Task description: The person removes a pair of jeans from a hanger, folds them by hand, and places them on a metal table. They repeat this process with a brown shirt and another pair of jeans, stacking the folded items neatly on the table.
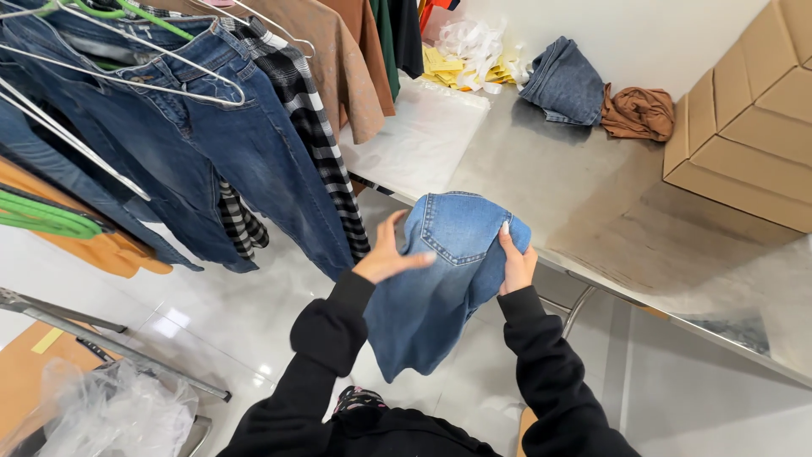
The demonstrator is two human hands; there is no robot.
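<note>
- Folded blue jeans point(448, 271) at centre frame, held up in the air over the near edge of the steel table point(592, 211); back pocket faces the camera, lower part hangs down toward the floor.
- Left hand point(387, 252): flat against the left side of the jeans, fingers spread and laid across the denim, not closed around it.
- Right hand point(516, 264): clamped on the right edge of the jeans, fingers wrapped over the fold.
- Both arms in black sleeves point(550, 372), coming up from bottom centre.
- Upper left of frame: rack of hanging clothes, mostly dark jeans on wire hangers point(211, 127), a black-and-white plaid garment point(313, 127), a tan top point(338, 59).
- Upper centre on the table: clear plastic bag point(423, 127), yellow papers point(448, 68).
- Upper right: second folded pair of jeans point(565, 83), touching a crumpled brown garment point(639, 112); cardboard boxes point(744, 127) just beside it.
- Lower left: crumpled clear plastic point(118, 415) on the floor.
</note>
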